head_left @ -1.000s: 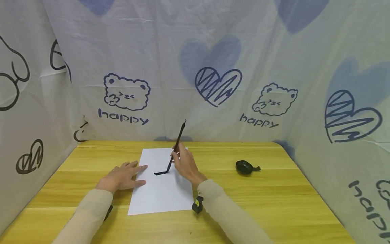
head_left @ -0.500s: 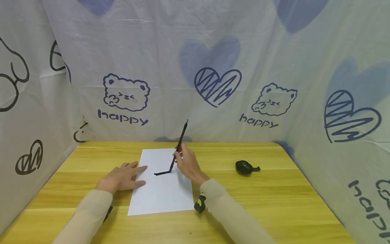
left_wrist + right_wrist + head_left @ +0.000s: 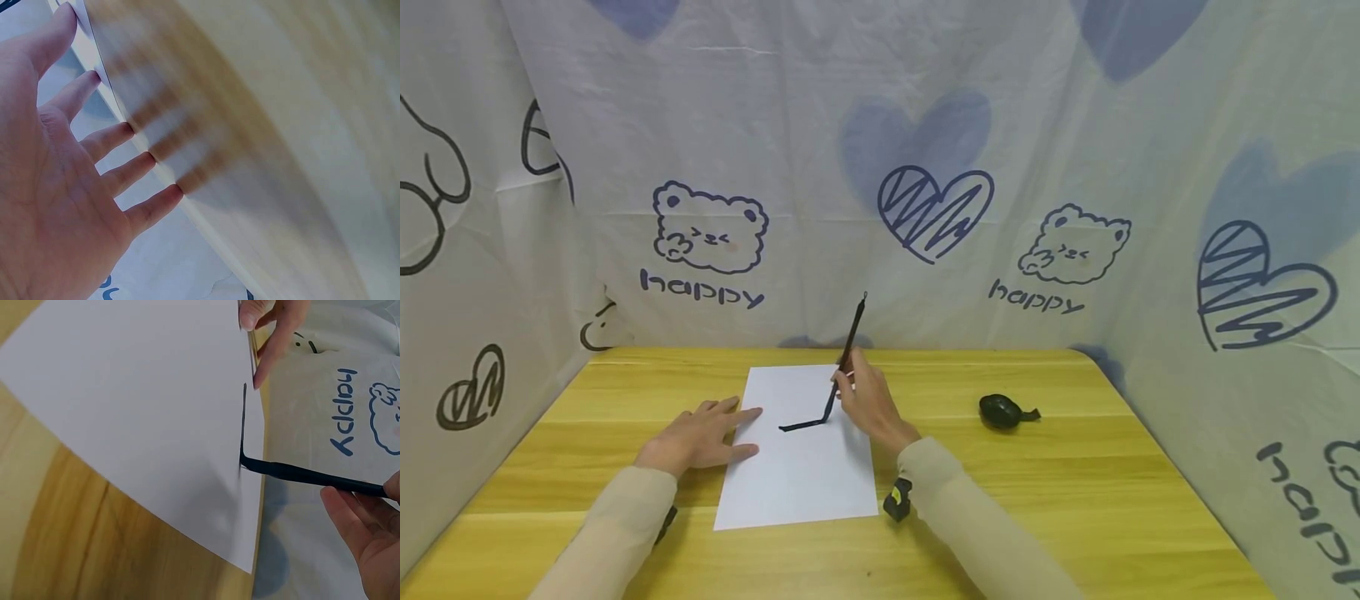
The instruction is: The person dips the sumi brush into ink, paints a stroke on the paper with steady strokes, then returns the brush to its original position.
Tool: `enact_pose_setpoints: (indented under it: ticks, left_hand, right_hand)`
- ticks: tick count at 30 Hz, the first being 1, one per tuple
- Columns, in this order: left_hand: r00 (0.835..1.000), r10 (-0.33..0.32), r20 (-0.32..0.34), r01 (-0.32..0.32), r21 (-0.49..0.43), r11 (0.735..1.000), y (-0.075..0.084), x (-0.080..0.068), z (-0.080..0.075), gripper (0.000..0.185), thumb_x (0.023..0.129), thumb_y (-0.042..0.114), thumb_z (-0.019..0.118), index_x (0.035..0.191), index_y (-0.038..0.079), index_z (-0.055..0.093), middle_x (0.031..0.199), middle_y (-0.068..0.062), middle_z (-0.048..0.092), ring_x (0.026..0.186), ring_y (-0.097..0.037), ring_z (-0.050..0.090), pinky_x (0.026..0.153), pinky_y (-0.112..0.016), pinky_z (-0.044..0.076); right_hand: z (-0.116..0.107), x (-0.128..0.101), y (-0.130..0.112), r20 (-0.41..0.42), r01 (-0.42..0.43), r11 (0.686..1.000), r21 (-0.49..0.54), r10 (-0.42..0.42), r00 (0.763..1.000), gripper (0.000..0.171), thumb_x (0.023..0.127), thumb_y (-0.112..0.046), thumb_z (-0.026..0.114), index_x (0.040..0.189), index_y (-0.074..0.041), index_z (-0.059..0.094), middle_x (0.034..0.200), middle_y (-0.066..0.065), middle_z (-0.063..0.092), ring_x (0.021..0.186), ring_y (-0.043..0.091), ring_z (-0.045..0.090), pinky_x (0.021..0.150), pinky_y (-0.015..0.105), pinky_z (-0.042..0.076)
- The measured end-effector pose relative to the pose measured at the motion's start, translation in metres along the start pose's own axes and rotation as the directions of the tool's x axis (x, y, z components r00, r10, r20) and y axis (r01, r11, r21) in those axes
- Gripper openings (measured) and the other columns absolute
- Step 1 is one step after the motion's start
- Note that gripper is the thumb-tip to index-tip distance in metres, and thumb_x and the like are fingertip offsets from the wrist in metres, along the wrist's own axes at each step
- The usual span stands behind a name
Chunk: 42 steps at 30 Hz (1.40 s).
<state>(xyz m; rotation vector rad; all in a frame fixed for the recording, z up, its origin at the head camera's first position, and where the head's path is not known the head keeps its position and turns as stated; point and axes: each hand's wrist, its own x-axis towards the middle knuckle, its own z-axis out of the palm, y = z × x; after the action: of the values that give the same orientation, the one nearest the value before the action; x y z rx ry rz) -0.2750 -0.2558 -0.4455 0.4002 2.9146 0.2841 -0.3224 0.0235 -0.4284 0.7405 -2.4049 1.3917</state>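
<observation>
Right hand: the right hand [image 3: 868,400] pinches a brush [image 3: 844,360] partway down its shaft, fingers curled round it, above the far right part of the paper [image 3: 797,483].
Brush axis: the shaft leans up and away to the right; its top end stands above the hand, and its tip meets the sheet just left of the hand.
Brush tip: in the right wrist view the dark bristles [image 3: 250,464] bend where they touch the paper, at the right end of a black stroke [image 3: 801,425].
Stroke: it runs leftward from the tip toward the left hand, so the line lies between the two hands.
Left hand: the left hand [image 3: 696,437] lies flat, fingers spread and straight, resting on the table [image 3: 1075,500] with fingertips [image 3: 752,412] on the paper's left edge; it grips nothing.
Nearer hand: the right hand is the one at the brush; the left stays apart from it.
Ink dish: a small dark dish [image 3: 1000,411] sits on the table well right of the right hand.
Surround: printed cloth [image 3: 925,125] hangs behind and at both sides.
</observation>
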Motion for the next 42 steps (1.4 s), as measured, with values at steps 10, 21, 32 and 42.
enact_pose_setpoints:
  ticks: [10, 21, 32, 42]
  left_hand:
    - [1.0, 0.0, -0.003, 0.0, 0.008, 1.0, -0.0021, 0.001, -0.0025, 0.075, 0.097, 0.063, 0.057, 0.158, 0.021, 0.043, 0.165, -0.03, 0.03, 0.148, -0.059, 0.028, 0.115, -0.082, 0.024]
    - [1.0, 0.007, -0.011, -0.007, 0.015, 1.0, -0.0032, 0.0018, -0.0026, 0.075, 0.097, 0.063, 0.057, 0.157, 0.021, 0.044, 0.164, -0.03, 0.031, 0.148, -0.059, 0.029, 0.114, -0.082, 0.026]
    - [1.0, -0.003, -0.001, 0.003, 0.014, 1.0, 0.0006, -0.0024, -0.0039, 0.074, 0.097, 0.062, 0.059, 0.157, 0.022, 0.045, 0.164, -0.029, 0.032, 0.147, -0.059, 0.031, 0.114, -0.082, 0.027]
    - [1.0, -0.002, 0.001, 0.002, 0.014, 1.0, 0.0, -0.0002, -0.0008, 0.074, 0.097, 0.063, 0.058, 0.157, 0.023, 0.045, 0.164, -0.029, 0.032, 0.148, -0.058, 0.031, 0.114, -0.081, 0.026]
  right_hand:
    - [-0.0052, 0.0024, -0.0009, 0.003, 0.01, 1.0, -0.029, -0.01, 1.0, 0.009, 0.104, -0.002, 0.051, 0.112, 0.001, 0.054, 0.101, 0.02, 0.072, 0.09, 0.031, 0.075, 0.072, 0.019, 0.062]
    - [-0.008, 0.0029, 0.0002, 0.008, 0.007, 1.0, -0.013, -0.007, 1.0, 0.01, 0.104, -0.001, 0.051, 0.112, 0.004, 0.054, 0.101, 0.021, 0.071, 0.091, 0.033, 0.075, 0.072, 0.02, 0.063]
    - [-0.0066, 0.0002, 0.002, 0.001, 0.01, 1.0, -0.009, -0.01, 1.0, 0.008, 0.104, -0.001, 0.052, 0.111, 0.001, 0.054, 0.1, 0.02, 0.071, 0.09, 0.031, 0.074, 0.073, 0.02, 0.063]
    - [-0.0081, -0.0018, 0.0019, 0.008, 0.002, 1.0, 0.009, -0.002, 1.0, 0.008, 0.104, -0.001, 0.051, 0.111, 0.001, 0.053, 0.101, 0.022, 0.071, 0.091, 0.033, 0.075, 0.073, 0.02, 0.063]
